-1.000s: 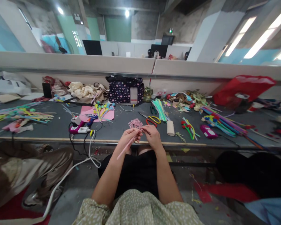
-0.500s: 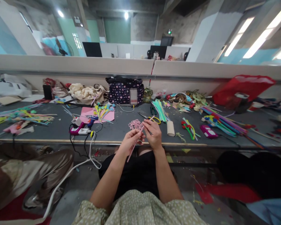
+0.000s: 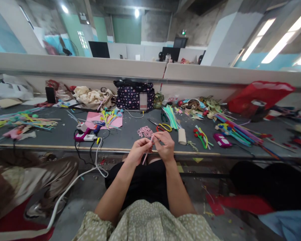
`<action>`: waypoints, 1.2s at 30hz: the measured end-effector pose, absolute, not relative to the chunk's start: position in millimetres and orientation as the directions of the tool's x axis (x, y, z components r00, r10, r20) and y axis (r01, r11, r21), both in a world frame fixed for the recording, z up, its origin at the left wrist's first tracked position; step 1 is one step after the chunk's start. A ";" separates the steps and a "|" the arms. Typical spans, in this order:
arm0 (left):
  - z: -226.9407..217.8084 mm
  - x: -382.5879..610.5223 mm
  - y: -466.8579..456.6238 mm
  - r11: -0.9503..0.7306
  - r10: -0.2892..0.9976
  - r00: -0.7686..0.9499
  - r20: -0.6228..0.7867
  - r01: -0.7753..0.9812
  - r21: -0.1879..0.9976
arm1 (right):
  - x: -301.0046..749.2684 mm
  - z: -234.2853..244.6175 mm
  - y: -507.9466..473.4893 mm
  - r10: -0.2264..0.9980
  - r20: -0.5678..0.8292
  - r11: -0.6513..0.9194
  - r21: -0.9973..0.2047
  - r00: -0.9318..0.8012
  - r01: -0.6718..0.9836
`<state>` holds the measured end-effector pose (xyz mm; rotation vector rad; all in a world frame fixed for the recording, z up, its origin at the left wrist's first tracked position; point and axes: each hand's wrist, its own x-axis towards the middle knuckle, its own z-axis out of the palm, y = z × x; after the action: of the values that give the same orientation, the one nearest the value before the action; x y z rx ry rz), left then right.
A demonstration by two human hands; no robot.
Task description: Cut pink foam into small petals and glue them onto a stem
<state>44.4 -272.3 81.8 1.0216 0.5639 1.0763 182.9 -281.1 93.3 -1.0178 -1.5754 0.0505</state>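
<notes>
The slim, pale-pink fuzzy stem point(image 3: 145, 158) is held between both hands, at the near edge of the dark-grey flat worktop point(image 3: 121, 139). Its long axis runs steeply, the loose lower end pointing down toward the lap and slightly left, the upper part rising rightward into the fingers. The left hand point(image 3: 140, 149) pinches its middle; the right hand point(image 3: 165, 145) pinches near its top.

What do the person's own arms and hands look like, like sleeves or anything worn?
The left hand and right hand wear no gloves. Forearms and wrists are bare, with no watch or bracelet showing. The short sleeves are muted olive-green with pale spots.
</notes>
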 end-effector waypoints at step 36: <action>74.5 45.9 -271.6 0.019 0.979 0.184 0.084 -0.499 0.866 | 176.9 82.2 -286.6 0.988 0.150 0.137 -0.957 -0.030 -0.256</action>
<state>45.9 -271.6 74.5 0.9307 0.6647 1.2895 176.9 -286.6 82.2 -0.8921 -1.1193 1.2478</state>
